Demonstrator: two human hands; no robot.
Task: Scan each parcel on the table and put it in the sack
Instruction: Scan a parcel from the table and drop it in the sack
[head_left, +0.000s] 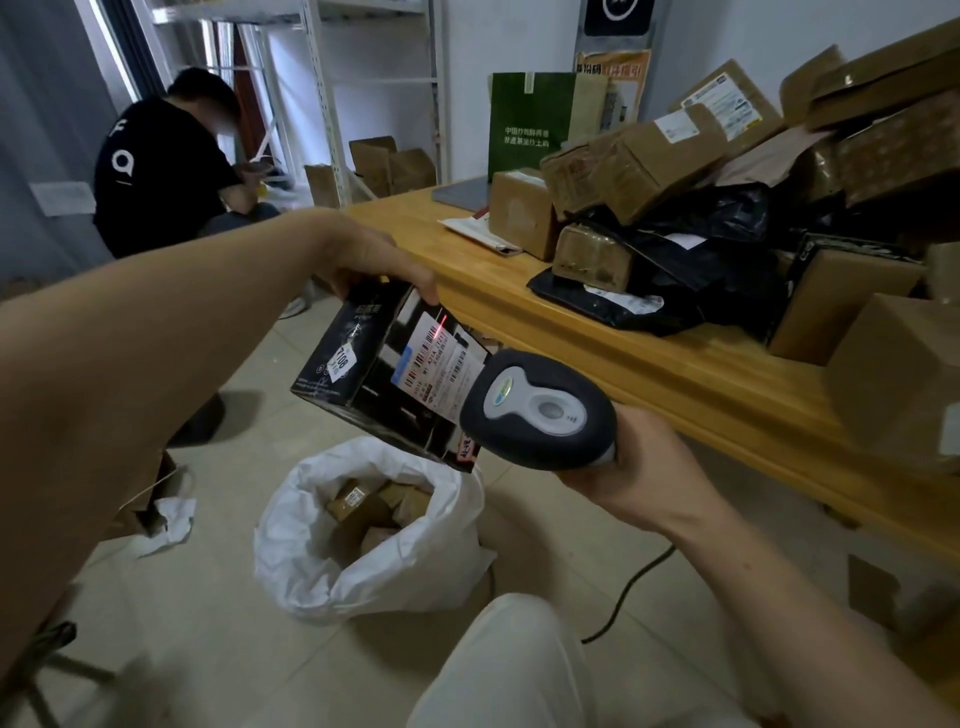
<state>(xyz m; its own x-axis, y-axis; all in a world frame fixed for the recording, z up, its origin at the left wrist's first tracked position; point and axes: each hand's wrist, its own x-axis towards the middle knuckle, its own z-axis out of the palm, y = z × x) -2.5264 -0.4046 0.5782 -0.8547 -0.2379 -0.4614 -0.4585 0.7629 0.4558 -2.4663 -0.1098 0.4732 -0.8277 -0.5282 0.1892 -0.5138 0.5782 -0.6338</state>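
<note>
**Black glossy cardboard parcel (358, 374) held at grey handheld barcode scanner (540, 410)**

Head view. Parcel is a box, tilted, in the air off the table's near edge, appearing above the mouth of the white woven sack (363, 571). White shipping label (441, 358) with several barcodes on the upturned face; thin red scan line (439, 338) lies across the label's upper barcode. Small white sticker on the adjoining side.

Left hand (363, 260): fingers curled over the parcel's top edge, gripping it. Right hand (649, 467): wrapped round the scanner's handle, scanner head just beside the label's lower corner. Dark cable (628, 587) trails on the floor below the right forearm.

Sack stands open on the floor, rim rolled down, brown cardboard boxes (363, 506) inside.

Yellow wooden table (623, 358) to the right carries a heap: brown taped cartons (654, 156), black plastic mailer bags (701, 260), a green paper bag (530, 124) upright at the far end.

Pale tiled floor (208, 649). White metal shelving (332, 78) against the far wall; a second person in a black T-shirt (161, 171) sits in front of it, turned away. Crumpled white paper (166, 519) on the floor left of the sack.
</note>
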